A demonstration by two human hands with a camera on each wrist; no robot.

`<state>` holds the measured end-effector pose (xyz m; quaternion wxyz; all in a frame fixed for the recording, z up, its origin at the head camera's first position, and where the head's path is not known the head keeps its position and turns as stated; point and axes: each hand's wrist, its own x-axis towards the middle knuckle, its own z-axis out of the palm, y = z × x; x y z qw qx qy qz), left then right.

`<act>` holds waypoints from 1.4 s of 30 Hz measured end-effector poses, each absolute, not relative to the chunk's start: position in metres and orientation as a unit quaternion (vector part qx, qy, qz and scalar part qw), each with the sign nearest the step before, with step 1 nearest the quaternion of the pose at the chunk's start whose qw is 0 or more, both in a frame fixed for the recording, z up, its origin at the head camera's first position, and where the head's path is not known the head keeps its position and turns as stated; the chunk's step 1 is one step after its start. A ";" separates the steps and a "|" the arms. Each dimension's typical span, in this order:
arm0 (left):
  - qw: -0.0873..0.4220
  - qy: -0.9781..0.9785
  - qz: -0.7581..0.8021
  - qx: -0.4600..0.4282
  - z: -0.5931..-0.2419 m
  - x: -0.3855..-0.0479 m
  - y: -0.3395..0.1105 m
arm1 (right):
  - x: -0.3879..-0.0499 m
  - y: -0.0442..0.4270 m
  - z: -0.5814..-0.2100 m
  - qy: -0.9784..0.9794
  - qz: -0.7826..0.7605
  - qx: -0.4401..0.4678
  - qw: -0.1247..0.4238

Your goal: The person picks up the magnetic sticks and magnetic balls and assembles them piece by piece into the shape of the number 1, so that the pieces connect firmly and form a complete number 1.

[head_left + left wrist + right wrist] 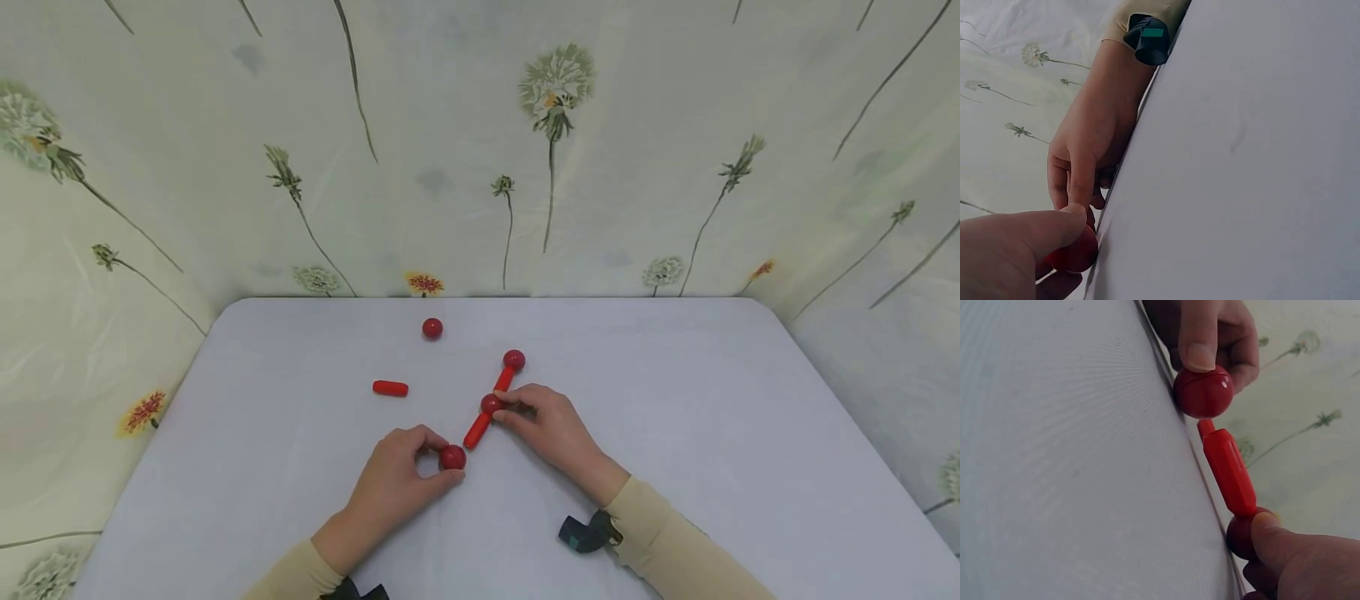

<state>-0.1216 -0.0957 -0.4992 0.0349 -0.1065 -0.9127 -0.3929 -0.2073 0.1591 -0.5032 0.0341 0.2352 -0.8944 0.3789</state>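
One red ball is pinched in fingers of the left hand; at its one o'clock, the right hand likewise pinches a rod-joined ball.

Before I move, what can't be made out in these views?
Left wrist: part of the near ball; the left hand covers it.
Right wrist: part of the middle ball; the right hand covers it.
Head: the peg on the near rod, too small to tell.
Head: part of the black device by the left sleeve, cut off by the bottom edge.
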 end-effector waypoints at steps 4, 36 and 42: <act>0.056 -0.911 -0.391 -0.115 -0.500 -0.121 -0.093 | -0.207 0.159 -0.504 -0.894 0.379 0.235 0.035; 0.084 -0.914 -0.370 -0.143 -0.505 -0.122 -0.081 | -0.205 0.157 -0.502 -0.900 0.372 0.226 0.036; 0.092 -0.914 -0.368 -0.145 -0.505 -0.122 -0.081 | -0.205 0.156 -0.503 -0.900 0.372 0.224 0.037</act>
